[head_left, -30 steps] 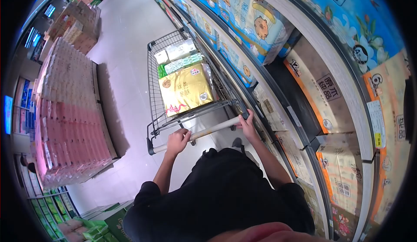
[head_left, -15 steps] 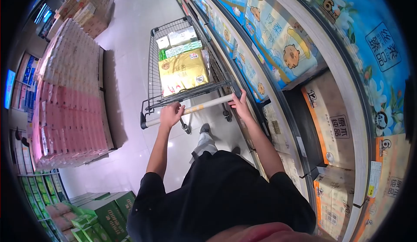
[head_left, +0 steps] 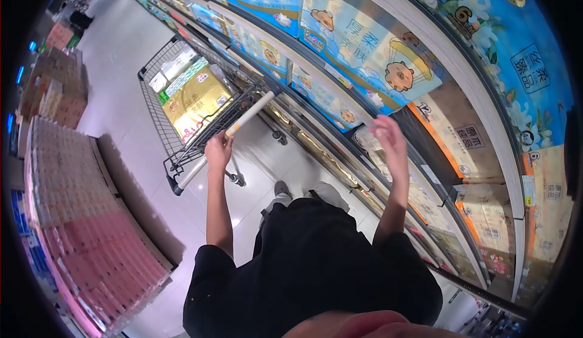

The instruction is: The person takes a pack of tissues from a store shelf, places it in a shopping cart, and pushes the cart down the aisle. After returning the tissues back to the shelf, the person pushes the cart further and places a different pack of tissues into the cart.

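My left hand (head_left: pixel 218 150) is closed around the pale handle bar (head_left: pixel 250 114) of a wire shopping cart (head_left: pixel 154 108). In the cart lies a gold tissue pack (head_left: pixel 199 104), with a green-and-white pack (head_left: pixel 185 78) and white packages behind it. My right hand (head_left: pixel 390 136) is off the bar, raised beside the shelf with its fingers apart and slightly blurred; nothing shows in it. Close to that hand are a blue tissue pack with a cartoon animal (head_left: pixel 364 43) and a beige-and-orange pack (head_left: pixel 464 131).
Shelving (head_left: pixel 388 10) stocked with tissue packs runs along the right, close to the cart. On the left stands a tall stack of pink and white packs (head_left: pixel 91 216). Cartons (head_left: pixel 61 86) are piled farther up the aisle. Tiled floor (head_left: pixel 115 28) stretches ahead.
My right hand has let go of the cart's handle and moved right, up beside the shelf. The cart has turned and shifted left in view; my left hand stays on the bar.
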